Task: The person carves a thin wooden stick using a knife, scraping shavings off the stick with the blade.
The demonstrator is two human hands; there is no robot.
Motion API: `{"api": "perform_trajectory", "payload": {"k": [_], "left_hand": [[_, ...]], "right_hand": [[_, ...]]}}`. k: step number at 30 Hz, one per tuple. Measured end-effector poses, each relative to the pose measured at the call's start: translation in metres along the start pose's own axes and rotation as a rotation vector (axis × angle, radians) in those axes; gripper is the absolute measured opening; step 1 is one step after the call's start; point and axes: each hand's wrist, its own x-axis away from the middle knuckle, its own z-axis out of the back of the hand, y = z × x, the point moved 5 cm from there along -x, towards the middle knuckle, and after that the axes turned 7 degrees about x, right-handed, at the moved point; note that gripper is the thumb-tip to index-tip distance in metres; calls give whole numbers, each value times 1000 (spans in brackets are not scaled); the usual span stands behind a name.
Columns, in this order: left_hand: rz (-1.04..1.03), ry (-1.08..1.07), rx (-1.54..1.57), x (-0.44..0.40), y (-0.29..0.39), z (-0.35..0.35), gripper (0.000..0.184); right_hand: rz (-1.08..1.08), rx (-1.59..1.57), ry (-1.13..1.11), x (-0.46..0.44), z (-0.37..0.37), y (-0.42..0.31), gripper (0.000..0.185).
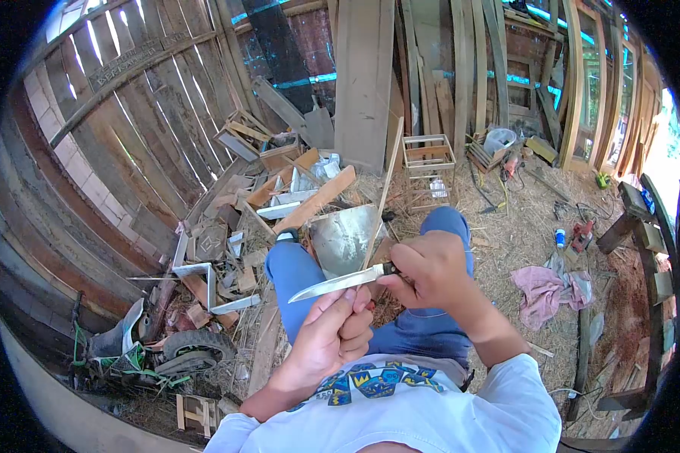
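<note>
r hand (429, 264) is clenched on the knife (334, 285), blade across the wood strip (386, 189) over my lap (412, 334); l hand (331, 332) is closed round strip's near end. best keep it clear of edge, w/ short strokes.

the person wears a white t-shirt (438, 419) with short, loose sleeves (517, 389) and a blue and yellow print (378, 383) of jagged, crown-like shapes, its small lettering unreadable. the trousers (293, 275) are blue, with a greyish band (440, 366) showing at the waist.
</note>
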Motion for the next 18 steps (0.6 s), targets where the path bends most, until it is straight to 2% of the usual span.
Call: {"api": "perform_trajectory", "payload": {"k": [5, 9, 14, 15, 18], "left_hand": [[10, -11, 30, 4, 1, 4, 20], [44, -34, 52, 12, -2, 12, 20], [80, 82, 55, 23, -4, 30, 18], [81, 81, 55, 25, -4, 33, 18], [86, 136, 56, 27, -3, 41, 17]], "right_hand": [[-32, 15, 56, 0, -6, 11, 44], [-92, 74, 87, -1, -6, 41, 40], [-269, 87, 102, 7, -20, 87, 36], [-315, 91, 41, 8, -23, 95, 35], [-308, 134, 30, 9, -33, 94, 35]]}}
